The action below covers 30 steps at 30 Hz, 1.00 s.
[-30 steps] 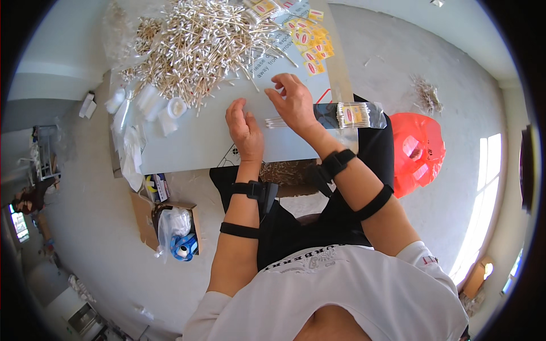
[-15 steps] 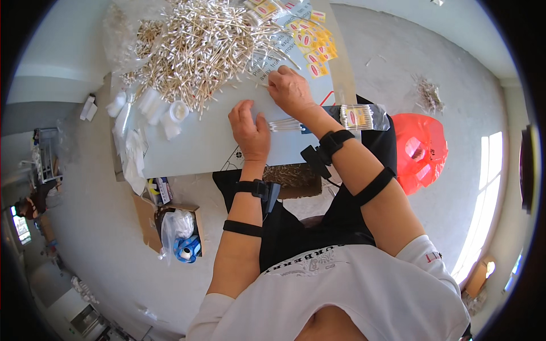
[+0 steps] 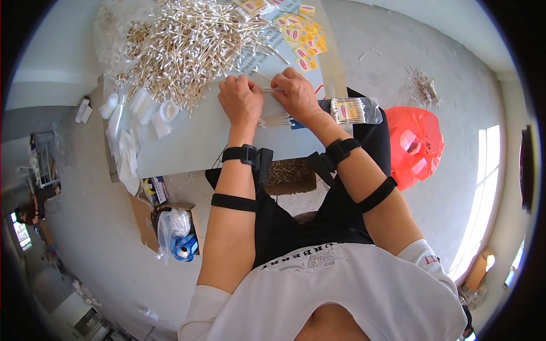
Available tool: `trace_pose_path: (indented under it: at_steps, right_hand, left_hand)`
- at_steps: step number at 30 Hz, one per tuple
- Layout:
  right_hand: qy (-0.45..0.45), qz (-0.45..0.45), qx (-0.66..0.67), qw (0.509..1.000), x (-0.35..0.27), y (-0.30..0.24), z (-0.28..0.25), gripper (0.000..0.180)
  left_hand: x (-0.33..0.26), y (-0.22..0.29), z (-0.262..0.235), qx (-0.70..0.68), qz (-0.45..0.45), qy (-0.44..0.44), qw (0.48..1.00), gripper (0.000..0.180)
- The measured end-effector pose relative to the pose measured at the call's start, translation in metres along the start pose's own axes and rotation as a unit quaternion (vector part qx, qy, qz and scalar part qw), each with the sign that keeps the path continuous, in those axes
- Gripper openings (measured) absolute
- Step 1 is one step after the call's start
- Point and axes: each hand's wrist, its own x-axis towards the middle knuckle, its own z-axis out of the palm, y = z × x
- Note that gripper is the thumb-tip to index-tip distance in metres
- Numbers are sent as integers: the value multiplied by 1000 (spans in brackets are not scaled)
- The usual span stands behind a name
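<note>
My right hand is closed over the table, and white cotton swabs stick out from its fingertips toward the left hand. My left hand is held close beside it, fingers curled and pressed together at the edge of the loose pile of cotton swabs; what they grip is hidden. Just below the hands lies a small row of swabs, its right end running under the right wrist. A flat pack of swabs with a yellow label rests to the right of that wrist.
Yellow label cards are spread at the table's far right. White rolls and clear plastic stand on the left. A red plastic bag is beyond the right edge. Below are a box of swabs and an open carton.
My left hand has moved up and forward, from beside the row of swabs to the pile's edge. The right hand has turned slightly inward, with swabs now showing between the hands.
</note>
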Motion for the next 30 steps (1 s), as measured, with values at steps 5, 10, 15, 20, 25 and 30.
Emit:
trace_pose_path:
  at_steps: [5, 10, 15, 20, 25, 30]
  right_hand:
    - [-20, -9, 9, 1000, -3, 7, -2, 8]
    - [-23, 12, 21, 999, -4, 3, -1, 9]
    - [14, -50, -21, 998, 3, -11, 6, 7]
    - [-66, -150, -175, 971, 15, -18, 8, 11]
    - [-144, -175, -109, 968, -9, -25, -27, 8]
    - [-157, -110, 31, 981, -34, -27, -43, 14]
  left_hand:
    - [17, -16, -4, 9, -14, -89, 996, 6]
    - [13, -29, -14, 12, 39, -32, 999, 3]
    - [11, -25, -16, 5, 19, -63, 998, 7]
    - [14, -31, -17, 60, 87, -22, 994, 10]
    - [18, -37, -26, 68, 126, -58, 988, 4]
    - [14, -36, -26, 29, 123, -58, 990, 8]
